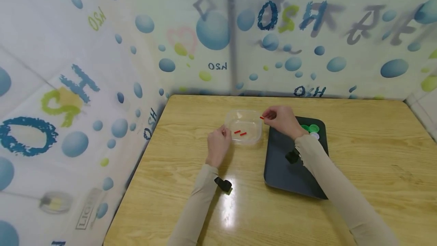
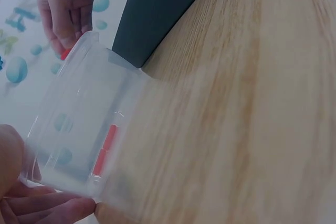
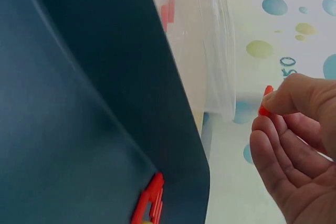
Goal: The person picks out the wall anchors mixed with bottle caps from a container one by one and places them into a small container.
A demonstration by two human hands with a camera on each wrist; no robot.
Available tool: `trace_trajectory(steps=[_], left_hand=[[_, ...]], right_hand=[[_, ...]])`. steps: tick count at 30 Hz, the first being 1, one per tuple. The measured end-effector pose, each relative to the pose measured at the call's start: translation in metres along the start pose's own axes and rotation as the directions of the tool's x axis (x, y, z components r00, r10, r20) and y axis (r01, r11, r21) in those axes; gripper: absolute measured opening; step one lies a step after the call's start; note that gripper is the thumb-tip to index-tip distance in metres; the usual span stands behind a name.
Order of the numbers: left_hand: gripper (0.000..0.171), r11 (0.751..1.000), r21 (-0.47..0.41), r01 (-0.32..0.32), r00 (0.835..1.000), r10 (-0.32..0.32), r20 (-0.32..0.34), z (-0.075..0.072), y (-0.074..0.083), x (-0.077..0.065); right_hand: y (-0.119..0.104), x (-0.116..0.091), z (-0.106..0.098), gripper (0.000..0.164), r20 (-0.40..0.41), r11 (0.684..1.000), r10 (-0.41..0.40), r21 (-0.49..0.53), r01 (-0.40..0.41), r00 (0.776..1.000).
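A clear plastic container (image 1: 253, 140) stands on the table, with two short red sticks (image 1: 243, 134) lying on its bottom. My left hand (image 1: 218, 143) grips the container's left wall, thumb on one side and fingers on the other. Just past the container's far right corner, my right hand (image 1: 280, 120) pinches another small red stick (image 3: 266, 102) between thumb and index finger. That stick is held at rim height, close to the container's edge. A dark tray (image 1: 281, 162) lies right of the container, under the right forearm.
Green caps (image 1: 313, 128) and a white cap (image 1: 315, 136) lie in the tray's far right part, partly hidden by the right wrist. More red pieces (image 3: 149, 200) show in a tray corner. The wooden table (image 1: 164, 200) meets a printed wall (image 1: 191, 79) behind.
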State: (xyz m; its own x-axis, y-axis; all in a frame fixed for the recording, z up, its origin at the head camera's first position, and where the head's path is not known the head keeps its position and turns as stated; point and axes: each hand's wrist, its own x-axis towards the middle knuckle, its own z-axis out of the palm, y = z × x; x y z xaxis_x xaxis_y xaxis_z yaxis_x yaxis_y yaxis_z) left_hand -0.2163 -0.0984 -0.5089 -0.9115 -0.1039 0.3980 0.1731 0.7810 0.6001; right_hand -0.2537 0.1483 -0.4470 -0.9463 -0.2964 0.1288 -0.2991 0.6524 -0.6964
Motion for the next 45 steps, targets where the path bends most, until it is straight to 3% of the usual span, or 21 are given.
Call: trace_trajectory(steps=[10, 22, 45], left_hand=[[0.026, 1.000, 0.002, -0.001, 1.000, 0.001, -0.016, 0.000, 0.000, -0.001], [0.027, 1.000, 0.028, 0.002, 1.000, -0.002, -0.030, -0.001, 0.003, 0.000], [0.025, 0.999, 0.037, -0.002, 1.000, 0.003, -0.023, 0.001, 0.000, -0.001]], right_hand=[[-0.013, 0.009, 0.011, 0.014, 0.034, 1.000, 0.013, -0.004, -0.012, 0.999], [-0.027, 0.022, 0.023, 0.015, 0.063, 0.999, -0.041, 0.008, 0.040, 0.997], [-0.032, 0.032, 0.050, 0.015, 0.120, 0.999, -0.051, 0.001, 0.051, 0.991]])
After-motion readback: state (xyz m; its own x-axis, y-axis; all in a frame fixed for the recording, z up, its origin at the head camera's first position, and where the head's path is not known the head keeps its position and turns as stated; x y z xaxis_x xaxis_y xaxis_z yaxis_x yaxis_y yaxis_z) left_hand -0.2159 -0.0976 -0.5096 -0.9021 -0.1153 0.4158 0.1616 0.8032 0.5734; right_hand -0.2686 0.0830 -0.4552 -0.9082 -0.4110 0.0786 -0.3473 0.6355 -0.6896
